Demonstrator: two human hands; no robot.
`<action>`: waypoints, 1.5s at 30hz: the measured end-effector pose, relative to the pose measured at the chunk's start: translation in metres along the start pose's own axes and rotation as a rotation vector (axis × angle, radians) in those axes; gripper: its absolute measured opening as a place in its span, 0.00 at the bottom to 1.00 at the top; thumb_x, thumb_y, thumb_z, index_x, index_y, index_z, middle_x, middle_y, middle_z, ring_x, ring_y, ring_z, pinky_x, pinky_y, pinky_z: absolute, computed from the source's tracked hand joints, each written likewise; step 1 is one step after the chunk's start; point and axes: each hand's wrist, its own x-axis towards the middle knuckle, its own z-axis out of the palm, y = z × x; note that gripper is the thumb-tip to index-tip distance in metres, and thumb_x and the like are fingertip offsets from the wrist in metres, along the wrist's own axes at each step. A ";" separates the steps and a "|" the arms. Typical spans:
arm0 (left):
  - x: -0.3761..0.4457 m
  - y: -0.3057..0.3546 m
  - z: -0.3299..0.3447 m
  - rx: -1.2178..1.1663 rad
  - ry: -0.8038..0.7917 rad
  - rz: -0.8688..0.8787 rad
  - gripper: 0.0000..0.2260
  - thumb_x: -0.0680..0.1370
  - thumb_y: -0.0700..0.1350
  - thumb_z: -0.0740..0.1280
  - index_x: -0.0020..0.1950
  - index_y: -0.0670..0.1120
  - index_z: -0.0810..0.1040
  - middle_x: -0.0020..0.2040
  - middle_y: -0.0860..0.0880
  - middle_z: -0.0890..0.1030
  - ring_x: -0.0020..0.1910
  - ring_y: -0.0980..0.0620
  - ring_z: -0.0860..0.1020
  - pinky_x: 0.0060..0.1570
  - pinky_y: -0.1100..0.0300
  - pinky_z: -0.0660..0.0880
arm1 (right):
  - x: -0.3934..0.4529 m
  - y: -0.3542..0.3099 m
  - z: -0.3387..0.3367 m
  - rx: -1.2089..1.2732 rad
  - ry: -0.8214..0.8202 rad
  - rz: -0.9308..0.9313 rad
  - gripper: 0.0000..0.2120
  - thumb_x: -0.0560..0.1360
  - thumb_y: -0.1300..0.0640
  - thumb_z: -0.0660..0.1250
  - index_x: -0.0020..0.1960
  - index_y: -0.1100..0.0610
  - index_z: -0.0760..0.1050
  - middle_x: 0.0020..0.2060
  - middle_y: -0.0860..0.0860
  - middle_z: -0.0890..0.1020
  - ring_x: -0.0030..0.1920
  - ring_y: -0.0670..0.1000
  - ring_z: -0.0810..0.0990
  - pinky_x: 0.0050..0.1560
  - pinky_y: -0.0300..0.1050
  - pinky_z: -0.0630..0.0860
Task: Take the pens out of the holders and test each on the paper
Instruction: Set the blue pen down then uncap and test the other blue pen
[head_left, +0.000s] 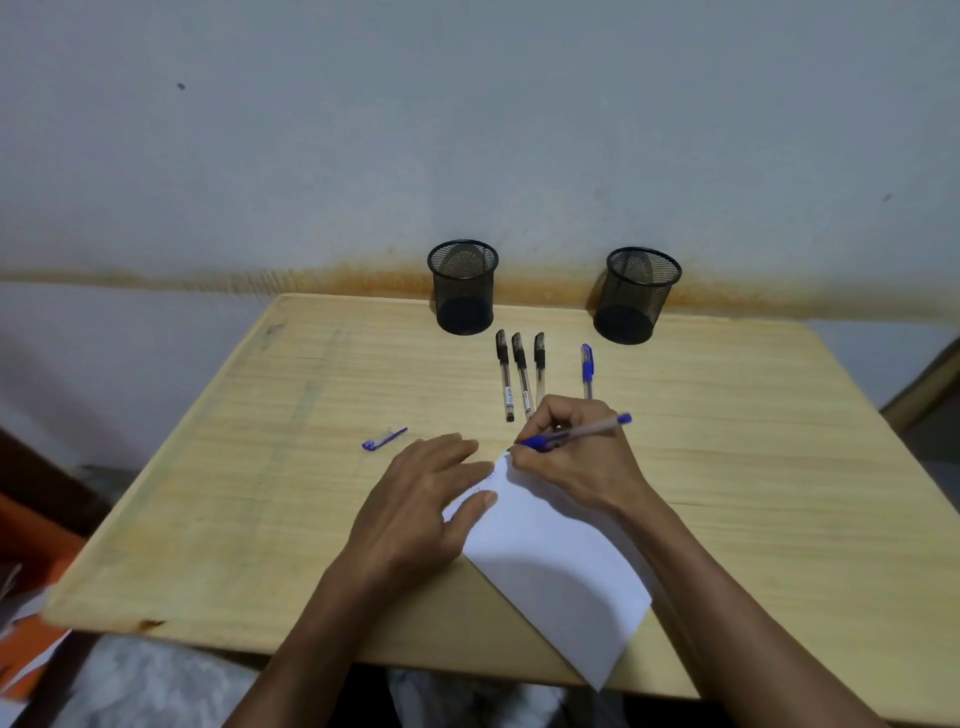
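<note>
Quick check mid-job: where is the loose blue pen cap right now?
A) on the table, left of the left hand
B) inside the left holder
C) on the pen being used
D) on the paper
A: the blue cap lies on the table, apart from the left hand.

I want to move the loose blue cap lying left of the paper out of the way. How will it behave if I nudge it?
The blue cap looks small and thin, so probably very light and quick to skid on the smooth table. Its clip may stop it rolling far. It lies apart from the left hand, so nothing steadies it.
</note>
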 end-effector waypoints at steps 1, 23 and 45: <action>0.000 -0.001 0.001 -0.003 -0.003 -0.009 0.18 0.78 0.58 0.63 0.61 0.50 0.83 0.64 0.50 0.81 0.68 0.49 0.75 0.64 0.47 0.73 | 0.001 0.002 0.002 0.005 -0.008 0.018 0.06 0.65 0.66 0.77 0.35 0.61 0.80 0.31 0.55 0.83 0.31 0.54 0.81 0.33 0.53 0.81; 0.000 -0.003 0.004 0.009 0.058 0.055 0.16 0.78 0.55 0.65 0.58 0.48 0.84 0.63 0.47 0.82 0.65 0.45 0.77 0.62 0.43 0.74 | 0.004 0.020 0.014 0.015 0.004 0.040 0.10 0.63 0.67 0.75 0.30 0.58 0.74 0.24 0.52 0.79 0.26 0.50 0.76 0.27 0.51 0.75; -0.003 -0.002 0.008 0.001 0.085 0.027 0.16 0.78 0.55 0.66 0.59 0.49 0.84 0.64 0.47 0.81 0.66 0.46 0.77 0.62 0.42 0.73 | 0.004 0.019 0.015 -0.050 0.039 0.055 0.11 0.63 0.67 0.75 0.30 0.62 0.73 0.26 0.54 0.77 0.26 0.46 0.72 0.26 0.47 0.71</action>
